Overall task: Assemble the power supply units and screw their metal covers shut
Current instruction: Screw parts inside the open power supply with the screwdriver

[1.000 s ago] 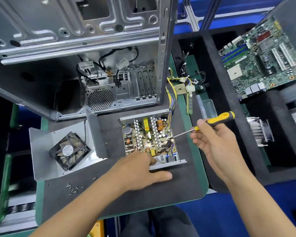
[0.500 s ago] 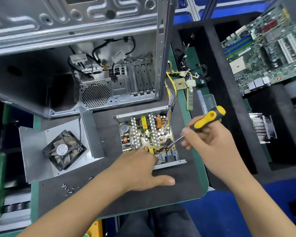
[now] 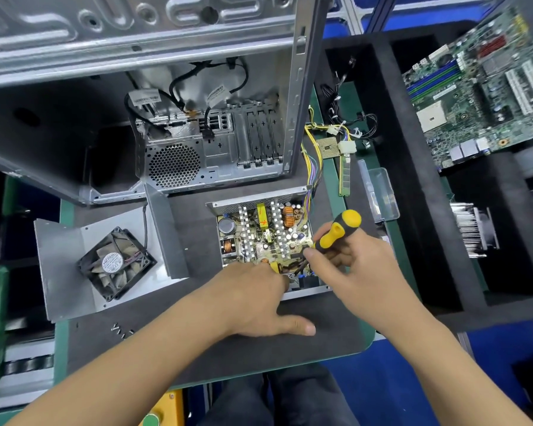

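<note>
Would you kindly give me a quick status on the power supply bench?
Left hand flat, steadying open grey metal power supply unit. Right hand gripping yellow-and-black screwdriver, tip down inside. Fan-bearing grey metal cover off, lying left.

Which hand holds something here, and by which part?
The right hand grips the screwdriver by its yellow-black handle. The left hand holds nothing, resting on the power supply.

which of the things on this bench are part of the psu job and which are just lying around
In the job:
- open power supply unit
- yellow-handled screwdriver, gripped by the right hand
- left hand, resting on the unit's near edge
- metal cover with fan
- loose screws

Lying about:
- computer case
- motherboard
- RAM stick
- heatsink
- clear plastic box
</note>
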The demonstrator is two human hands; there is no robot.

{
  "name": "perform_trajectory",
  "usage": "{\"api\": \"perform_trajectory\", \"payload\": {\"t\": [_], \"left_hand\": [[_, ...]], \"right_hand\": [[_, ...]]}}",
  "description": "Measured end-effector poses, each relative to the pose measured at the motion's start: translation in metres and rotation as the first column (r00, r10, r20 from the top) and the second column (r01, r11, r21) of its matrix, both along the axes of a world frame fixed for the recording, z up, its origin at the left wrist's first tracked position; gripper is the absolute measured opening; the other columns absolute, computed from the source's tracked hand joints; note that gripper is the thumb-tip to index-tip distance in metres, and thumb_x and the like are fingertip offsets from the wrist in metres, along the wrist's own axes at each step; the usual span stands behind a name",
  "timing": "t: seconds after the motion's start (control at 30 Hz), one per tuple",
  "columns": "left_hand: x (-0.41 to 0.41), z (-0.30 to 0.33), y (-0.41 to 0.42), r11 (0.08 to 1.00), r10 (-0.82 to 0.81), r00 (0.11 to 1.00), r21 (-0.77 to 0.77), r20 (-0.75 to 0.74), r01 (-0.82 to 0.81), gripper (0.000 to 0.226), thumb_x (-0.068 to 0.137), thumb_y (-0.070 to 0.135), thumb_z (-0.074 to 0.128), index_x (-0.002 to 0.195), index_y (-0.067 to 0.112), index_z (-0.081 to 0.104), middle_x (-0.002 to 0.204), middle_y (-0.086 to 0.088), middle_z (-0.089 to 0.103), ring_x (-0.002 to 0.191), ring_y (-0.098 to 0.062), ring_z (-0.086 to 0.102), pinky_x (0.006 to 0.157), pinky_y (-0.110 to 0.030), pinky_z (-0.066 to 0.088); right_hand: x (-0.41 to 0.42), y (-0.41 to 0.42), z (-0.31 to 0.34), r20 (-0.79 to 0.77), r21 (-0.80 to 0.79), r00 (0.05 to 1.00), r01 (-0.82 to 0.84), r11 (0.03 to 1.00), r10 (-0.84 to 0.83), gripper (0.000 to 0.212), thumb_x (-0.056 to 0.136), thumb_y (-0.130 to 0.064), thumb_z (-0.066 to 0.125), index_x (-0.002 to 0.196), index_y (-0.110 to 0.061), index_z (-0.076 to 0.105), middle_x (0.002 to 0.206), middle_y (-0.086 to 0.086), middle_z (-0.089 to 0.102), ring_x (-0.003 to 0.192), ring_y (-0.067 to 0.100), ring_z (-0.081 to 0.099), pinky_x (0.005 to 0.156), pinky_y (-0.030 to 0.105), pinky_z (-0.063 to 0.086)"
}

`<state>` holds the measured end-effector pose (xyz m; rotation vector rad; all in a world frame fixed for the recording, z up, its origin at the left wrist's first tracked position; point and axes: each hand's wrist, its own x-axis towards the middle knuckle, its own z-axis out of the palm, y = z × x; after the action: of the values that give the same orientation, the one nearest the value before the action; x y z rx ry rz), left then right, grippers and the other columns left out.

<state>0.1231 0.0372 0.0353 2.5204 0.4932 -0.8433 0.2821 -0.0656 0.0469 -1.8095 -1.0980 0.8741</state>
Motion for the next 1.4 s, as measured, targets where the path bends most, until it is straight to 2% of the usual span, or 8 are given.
{"api": "perform_trajectory", "payload": {"t": [0.1, 0.2, 0.3, 0.4, 0.5, 0.77, 1.07, 1.4], "left_hand": [[0.001, 0.000, 0.001, 1.000, -0.006, 1.000, -0.005, -0.004, 0.006, 0.085, 0.071, 0.095, 0.031, 0.084, 0.015, 0.056, 0.062, 0.002, 0.043, 0.053, -0.012, 0.037, 0.057, -0.033, 0.032], [0.002, -0.001, 0.001, 1.000, -0.004, 1.000, -0.017, -0.014, 0.003, 0.080, 0.071, 0.095, 0.033, 0.065, 0.016, 0.045, 0.061, 0.001, 0.046, 0.053, -0.013, 0.041, 0.048, -0.030, 0.025], [0.003, -0.001, 0.001, 1.000, -0.010, 1.000, -0.010, -0.026, 0.010, 0.080, 0.070, 0.095, 0.031, 0.065, 0.017, 0.045, 0.063, 0.001, 0.047, 0.055, -0.014, 0.042, 0.050, -0.031, 0.027], [0.004, -0.001, 0.000, 1.000, 0.000, 0.999, -0.018, -0.034, -0.001, 0.080, 0.070, 0.095, 0.032, 0.062, 0.016, 0.044, 0.063, 0.000, 0.045, 0.055, -0.015, 0.041, 0.056, -0.034, 0.033], [0.005, 0.000, 0.000, 1.000, -0.005, 0.999, -0.016, -0.041, 0.005, 0.080, 0.070, 0.095, 0.031, 0.063, 0.017, 0.044, 0.065, 0.000, 0.045, 0.056, -0.015, 0.041, 0.059, -0.035, 0.036], [0.004, -0.002, 0.000, 1.000, 0.000, 0.999, -0.029, -0.042, -0.001, 0.080, 0.069, 0.095, 0.035, 0.061, 0.016, 0.045, 0.063, 0.000, 0.046, 0.056, -0.015, 0.045, 0.049, -0.031, 0.029], [0.005, -0.001, 0.000, 0.999, 0.007, 0.999, -0.035, -0.048, -0.009, 0.081, 0.069, 0.095, 0.035, 0.064, 0.015, 0.047, 0.066, 0.000, 0.049, 0.058, -0.015, 0.047, 0.049, -0.031, 0.029], [0.004, -0.003, -0.001, 1.000, 0.019, 0.999, -0.014, -0.029, -0.020, 0.081, 0.068, 0.096, 0.036, 0.064, 0.016, 0.047, 0.066, 0.000, 0.048, 0.057, -0.014, 0.045, 0.051, -0.031, 0.032]], "right_hand": [[-0.002, 0.002, -0.003, 0.018, -0.009, 0.999, -0.039, 0.999, 0.039, 0.019, 0.082, -0.047, 0.062, 0.091, -0.031, 0.055, 0.080, -0.009, 0.065, 0.068, 0.015, 0.066, 0.066, 0.028, 0.054], [-0.002, 0.001, -0.007, 0.022, -0.012, 0.998, -0.053, 0.999, 0.053, 0.014, 0.086, -0.039, 0.066, 0.090, -0.030, 0.056, 0.081, -0.008, 0.064, 0.068, 0.017, 0.065, 0.066, 0.030, 0.054], [-0.002, -0.001, -0.010, 0.019, -0.018, 0.999, -0.045, 0.999, 0.045, 0.014, 0.087, -0.036, 0.068, 0.093, -0.032, 0.056, 0.084, -0.009, 0.065, 0.069, 0.017, 0.065, 0.067, 0.029, 0.054], [-0.003, 0.000, -0.011, 0.016, -0.021, 0.999, -0.036, 0.999, 0.036, 0.019, 0.082, -0.047, 0.063, 0.093, -0.033, 0.055, 0.082, -0.011, 0.066, 0.071, 0.015, 0.066, 0.067, 0.028, 0.054], [-0.003, 0.001, -0.011, 0.030, -0.020, 0.999, -0.037, 0.999, 0.038, 0.020, 0.082, -0.050, 0.061, 0.092, -0.034, 0.055, 0.081, -0.011, 0.065, 0.070, 0.015, 0.066, 0.066, 0.029, 0.054], [-0.002, 0.002, -0.011, 0.038, -0.011, 0.997, -0.067, 0.998, 0.068, 0.020, 0.083, -0.048, 0.061, 0.094, -0.033, 0.054, 0.085, -0.014, 0.065, 0.072, 0.012, 0.066, 0.065, 0.021, 0.054], [-0.004, 0.002, -0.008, 0.014, -0.036, 0.998, -0.064, 0.997, 0.065, 0.020, 0.083, -0.049, 0.061, 0.093, -0.033, 0.055, 0.085, -0.013, 0.065, 0.072, 0.016, 0.065, 0.066, 0.026, 0.054], [-0.006, 0.000, -0.005, 0.051, -0.049, 0.994, -0.092, 0.995, 0.094, 0.013, 0.089, -0.025, 0.070, 0.095, -0.022, 0.059, 0.084, -0.012, 0.063, 0.070, 0.015, 0.065, 0.067, 0.027, 0.054]]}}
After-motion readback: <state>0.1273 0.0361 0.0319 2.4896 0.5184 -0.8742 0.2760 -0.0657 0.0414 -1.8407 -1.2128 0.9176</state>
